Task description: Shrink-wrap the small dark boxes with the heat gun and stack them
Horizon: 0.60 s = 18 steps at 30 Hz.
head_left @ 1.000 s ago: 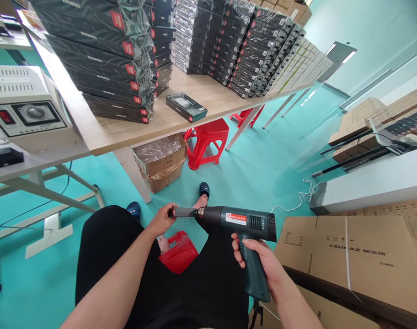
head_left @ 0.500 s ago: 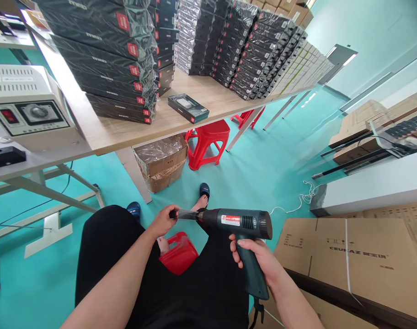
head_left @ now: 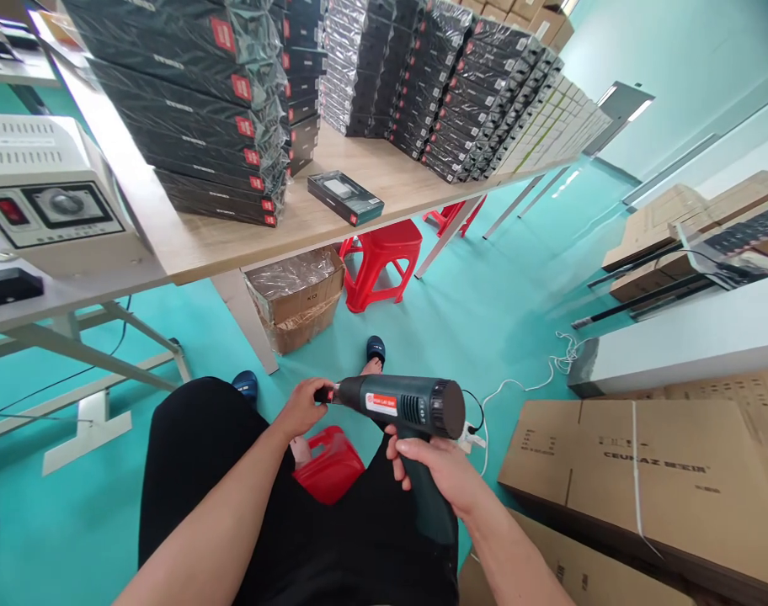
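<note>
My right hand (head_left: 438, 467) is wrapped round the handle of a dark green heat gun (head_left: 393, 404), which has an orange-and-white label on its barrel. The gun's nozzle points left, toward my left hand (head_left: 305, 406). The fingers of that hand are closed on a small black box (head_left: 324, 395) with a red patch on its end. Most of the box is hidden behind my fingers and the nozzle. Whether the nozzle touches the box I cannot tell. Both hands are above my lap.
Stacks of film-wrapped black boxes (head_left: 188, 101) and one loose box (head_left: 344, 198) rest on the wooden table (head_left: 232, 252). A beige machine (head_left: 49, 194) stands at left. Red stools (head_left: 384, 261), an open carton (head_left: 305, 316), a white cable (head_left: 552, 370) and big cartons (head_left: 611, 454) surround my legs.
My right hand has brought the heat gun to the left, its nozzle now over the part of the box that showed earlier. My left hand has hardly moved.
</note>
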Tool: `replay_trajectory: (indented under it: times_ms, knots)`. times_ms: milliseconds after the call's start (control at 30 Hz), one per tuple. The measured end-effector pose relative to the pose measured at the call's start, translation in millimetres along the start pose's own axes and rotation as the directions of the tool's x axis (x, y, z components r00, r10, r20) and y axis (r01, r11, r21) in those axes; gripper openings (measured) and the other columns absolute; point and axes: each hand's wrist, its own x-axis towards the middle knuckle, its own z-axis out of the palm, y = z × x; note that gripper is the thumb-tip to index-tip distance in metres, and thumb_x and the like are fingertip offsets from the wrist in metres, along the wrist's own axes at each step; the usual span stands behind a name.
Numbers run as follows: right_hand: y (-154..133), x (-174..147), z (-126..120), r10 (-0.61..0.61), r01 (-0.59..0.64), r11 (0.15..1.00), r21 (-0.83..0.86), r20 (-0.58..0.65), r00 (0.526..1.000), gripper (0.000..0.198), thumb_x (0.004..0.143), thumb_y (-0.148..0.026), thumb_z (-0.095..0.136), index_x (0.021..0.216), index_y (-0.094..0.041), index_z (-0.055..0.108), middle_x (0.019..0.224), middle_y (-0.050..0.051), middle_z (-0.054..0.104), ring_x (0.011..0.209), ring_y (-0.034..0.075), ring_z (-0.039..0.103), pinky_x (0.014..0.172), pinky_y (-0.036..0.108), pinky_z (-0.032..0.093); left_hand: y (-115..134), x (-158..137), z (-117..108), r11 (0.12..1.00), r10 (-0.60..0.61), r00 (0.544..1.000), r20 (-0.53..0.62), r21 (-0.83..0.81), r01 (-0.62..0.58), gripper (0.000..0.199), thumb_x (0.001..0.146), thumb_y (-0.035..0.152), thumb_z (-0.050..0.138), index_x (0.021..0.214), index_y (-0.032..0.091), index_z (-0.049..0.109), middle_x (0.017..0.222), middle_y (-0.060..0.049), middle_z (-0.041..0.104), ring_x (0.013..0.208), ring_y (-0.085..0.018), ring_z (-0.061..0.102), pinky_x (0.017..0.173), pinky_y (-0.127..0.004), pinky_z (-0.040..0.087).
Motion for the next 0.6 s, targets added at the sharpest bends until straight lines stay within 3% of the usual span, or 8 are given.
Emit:
replay_trajectory:
  times_ms: [200, 333, 433, 500, 600]
  knots:
    - [1, 0, 2, 0.001, 0.000, 1.000, -0.021, 0.059, 0.998, 0.029, 0.074, -0.033, 0.069, 0.096, -0.013, 0.070, 0.079, 0.006, 0.068, 0.059, 0.015, 0.059, 0.055, 0.029, 0.049, -5, 2, 3, 1.000, 0.009, 1.000, -0.013, 0.000, -0.009, 0.045, 0.059, 0.004, 0.052, 0.098, 0.019, 0.068, 0.093, -0.004, 0.066, 0.089, -0.021, 0.057, 0.084, -0.035, 0.045]
    - [4, 0, -3, -0.015, 0.012, 0.999, -0.044, -0.076, 0.997, 0.031, 0.076, -0.035, 0.067, 0.099, -0.014, 0.069, 0.080, 0.006, 0.067, 0.061, 0.015, 0.059, 0.055, 0.029, 0.049, -5, 3, 3, 1.000, 0.014, 1.000, -0.023, -0.001, -0.014, 0.047, 0.057, 0.002, 0.049, 0.096, 0.019, 0.069, 0.089, -0.003, 0.065, 0.086, -0.020, 0.058, 0.083, -0.035, 0.045]
    - [8, -1, 0, 0.035, -0.034, 0.997, -0.068, 0.016, 0.999, 0.028, 0.074, -0.034, 0.069, 0.094, -0.014, 0.070, 0.078, 0.005, 0.067, 0.059, 0.015, 0.059, 0.054, 0.028, 0.048, -5, 4, 4, 0.999, 0.038, 0.999, -0.003, -0.029, -0.038, 0.043, 0.058, 0.003, 0.052, 0.094, 0.019, 0.069, 0.086, -0.003, 0.065, 0.083, -0.019, 0.057, 0.080, -0.033, 0.045]
    - [10, 0, 5, 0.001, 0.002, 0.999, -0.039, 0.082, 0.997, 0.029, 0.073, -0.034, 0.070, 0.094, -0.013, 0.071, 0.076, 0.006, 0.068, 0.058, 0.015, 0.059, 0.055, 0.028, 0.048, -6, 4, 5, 0.997, 0.035, 0.999, -0.014, -0.065, -0.035, 0.039, 0.060, 0.006, 0.054, 0.094, 0.018, 0.069, 0.085, -0.003, 0.065, 0.081, -0.019, 0.057, 0.078, -0.033, 0.046]
    - [10, 2, 7, -0.054, 0.054, 0.999, 0.001, -0.045, 0.998, 0.033, 0.074, -0.036, 0.069, 0.096, -0.012, 0.070, 0.075, 0.006, 0.068, 0.059, 0.015, 0.058, 0.055, 0.029, 0.049, -5, 4, 5, 0.996, 0.009, 0.999, -0.032, -0.083, -0.011, 0.038, 0.060, 0.006, 0.055, 0.092, 0.018, 0.070, 0.083, -0.003, 0.066, 0.081, -0.020, 0.058, 0.078, -0.034, 0.046]
